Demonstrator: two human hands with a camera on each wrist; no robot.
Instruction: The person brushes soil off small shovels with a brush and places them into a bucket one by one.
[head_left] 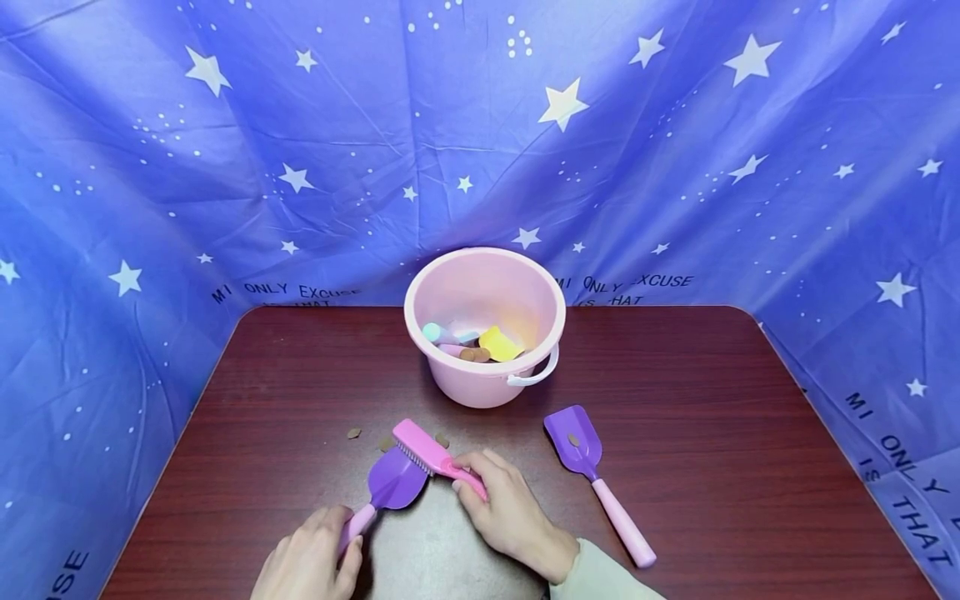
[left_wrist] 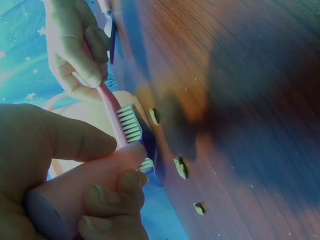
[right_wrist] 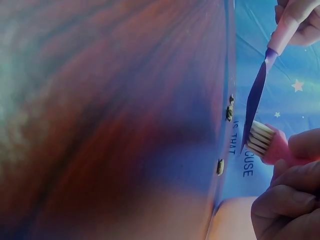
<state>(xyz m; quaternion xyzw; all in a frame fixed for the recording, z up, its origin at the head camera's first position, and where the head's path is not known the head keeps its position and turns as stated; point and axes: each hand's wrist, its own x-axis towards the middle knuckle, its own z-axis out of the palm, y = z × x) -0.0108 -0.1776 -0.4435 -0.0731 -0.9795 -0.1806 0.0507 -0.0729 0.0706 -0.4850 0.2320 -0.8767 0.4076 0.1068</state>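
Observation:
My left hand (head_left: pixel 303 557) grips the pink handle of a small toy shovel (head_left: pixel 397 485) with a rounded purple blade. In my right hand (head_left: pixel 510 510) is a pink brush (head_left: pixel 423 446), held by its handle. The brush's pale bristles (left_wrist: pixel 131 126) lie at the blade's far edge, seemingly touching it. Around the blade's far side are a few small brown pieces, one flat piece (head_left: pixel 354 433) to the left and another (head_left: pixel 442 440) behind the brush. In the right wrist view, the shovel blade (right_wrist: pixel 256 97) appears edge-on beside the bristles.
A pink bucket (head_left: pixel 484 390) with a white handle stands at the back, holding a yellow item (head_left: pixel 501 343) and other small things. To the right lies a second purple shovel (head_left: pixel 581 454) with a brown piece on its blade. A starry blue cloth (head_left: pixel 480 125) hangs behind the dark table (head_left: pixel 750 467).

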